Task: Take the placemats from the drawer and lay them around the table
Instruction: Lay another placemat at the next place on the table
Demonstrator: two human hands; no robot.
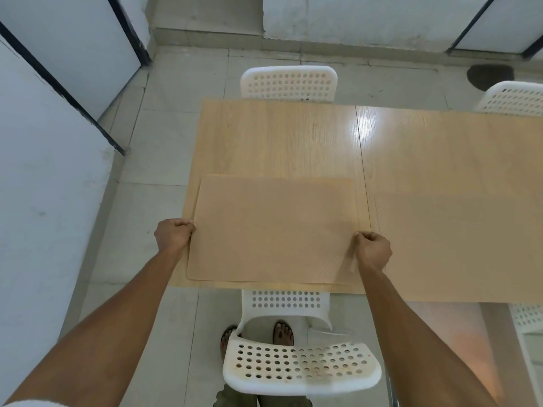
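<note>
Pale floor tiles and white walls with dark-framed panels are surrounding a light wooden table (293, 136), seen from above by someone standing at its near edge. A tan placemat (273, 227) is lying at the table's near left corner, squared to the near edge, with its left side reaching about to the table's left edge or slightly over it. A second placemat (458, 245), almost the same colour as the wood, appears to be lying just to the right of the first on the same near side.

The person is holding the first placemat by its two short sides. The left hand (174, 235) is curling round the left side and the right hand (373, 251) is pinching the right side, both with fingers closed on the mat and knuckles facing up. Both arms are reaching forward, nearly straight, over a white perforated chair (299, 365) tucked against the table's near edge. The person's sandalled feet are showing beneath it.

Judging by this, the step in hand is setting this placemat square at its seat. The next move probably calls for letting go with both hands, then laying mats on the table's far side, where another white chair (289, 83) is standing with no mat before it.
</note>
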